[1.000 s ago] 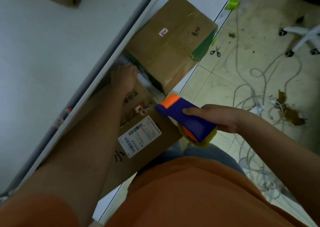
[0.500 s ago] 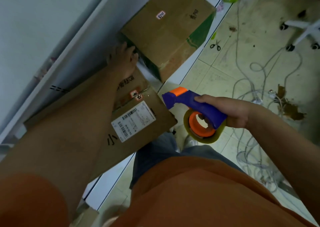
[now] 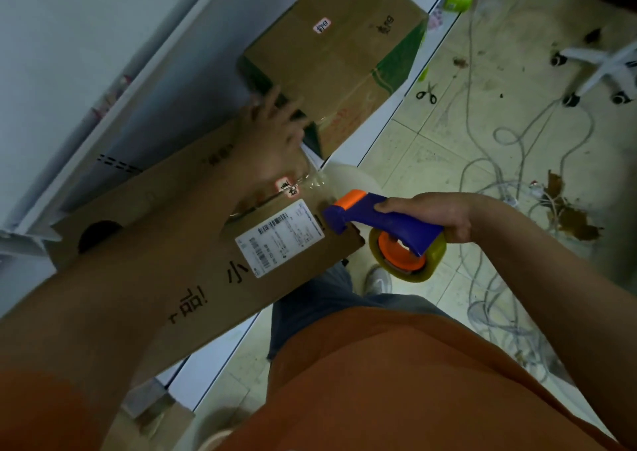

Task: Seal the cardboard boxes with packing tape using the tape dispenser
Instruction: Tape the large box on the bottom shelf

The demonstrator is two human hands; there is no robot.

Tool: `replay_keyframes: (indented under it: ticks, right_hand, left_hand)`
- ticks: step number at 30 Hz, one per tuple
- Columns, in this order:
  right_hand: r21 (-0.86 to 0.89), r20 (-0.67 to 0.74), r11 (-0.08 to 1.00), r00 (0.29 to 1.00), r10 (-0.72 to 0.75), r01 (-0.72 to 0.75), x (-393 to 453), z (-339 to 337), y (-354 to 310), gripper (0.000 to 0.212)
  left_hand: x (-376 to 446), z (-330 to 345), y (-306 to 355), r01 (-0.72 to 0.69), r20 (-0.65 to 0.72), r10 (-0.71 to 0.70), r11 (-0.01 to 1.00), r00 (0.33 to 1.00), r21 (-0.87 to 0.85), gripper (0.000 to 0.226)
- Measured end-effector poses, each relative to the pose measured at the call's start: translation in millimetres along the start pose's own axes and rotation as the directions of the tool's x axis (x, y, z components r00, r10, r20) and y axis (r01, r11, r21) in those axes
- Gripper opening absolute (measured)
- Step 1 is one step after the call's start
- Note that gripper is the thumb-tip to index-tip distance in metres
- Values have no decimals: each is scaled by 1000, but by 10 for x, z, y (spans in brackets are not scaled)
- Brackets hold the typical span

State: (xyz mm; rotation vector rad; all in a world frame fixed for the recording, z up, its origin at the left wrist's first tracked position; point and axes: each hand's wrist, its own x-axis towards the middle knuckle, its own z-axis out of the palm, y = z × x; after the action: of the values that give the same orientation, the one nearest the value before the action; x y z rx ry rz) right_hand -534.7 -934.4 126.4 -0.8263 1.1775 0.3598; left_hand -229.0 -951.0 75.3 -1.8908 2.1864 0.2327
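Cardboard box, near: long box (image 3: 193, 261) lies on the white table (image 3: 51, 54), white shipping label (image 3: 279, 236) on top.
Left hand: left hand (image 3: 272, 140) blurred, fingers spread flat on the box's far end.
Right hand: right hand (image 3: 431, 216) grips the purple-and-orange tape dispenser (image 3: 382, 223), nose at the box's right edge.
Far box: second box (image 3: 331, 54) just beyond.
Floor: scissors (image 3: 427, 92) and cables (image 3: 517, 140) to the right.

Tight gap between 2 boxes, open room floor-side

The left hand (image 3: 272, 140) fills the narrow gap between the near box (image 3: 206, 271) and the far box (image 3: 337, 50). A wall (image 3: 69, 36) closes the far side; the tape dispenser (image 3: 389, 230) hangs off the near box's corner over open floor (image 3: 448, 174) strewn with cables (image 3: 517, 140) and scissors (image 3: 427, 93).
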Motion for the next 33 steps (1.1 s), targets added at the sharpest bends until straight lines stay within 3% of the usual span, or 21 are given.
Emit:
replay_keyframes:
  ticks: [2, 5, 8, 12, 18, 25, 33]
  right_hand:
    - [-15, -11, 1000, 1000, 5, -5, -3, -27, 27, 62]
    - [-22, -22, 1000, 1000, -7, 6, 4, -22, 36, 56]
    - [7, -12, 1000, 1000, -24, 24, -4, 11, 52, 57]
    - [179, 28, 983, 998, -51, 45, 28, 123, 101, 47]
    - [344, 44, 935, 993, -112, 90, -4, 166, 205, 44]
    - [280, 34, 959, 998, -57, 45, -159, 49, 815, 56]
    - [237, -2, 969, 998, -66, 64, -150, 172, 902, 57]
  left_hand:
    - [-234, 114, 245, -166, -34, 166, 986, 986, -14, 43]
    - [-427, 278, 372, -209, -142, 191, 970, 971, -123, 39]
    - [-405, 311, 349, -179, -180, 142, 963, 973, -204, 38]
    - [-296, 233, 267, -46, -64, 24, 925, 998, -377, 34]
    - [-231, 155, 142, 14, 30, -3, 927, 1000, -374, 35]
    - [-261, 101, 205, 49, 31, -40, 918, 999, -395, 35]
    - [-249, 109, 181, 37, 44, -23, 932, 999, -360, 43]
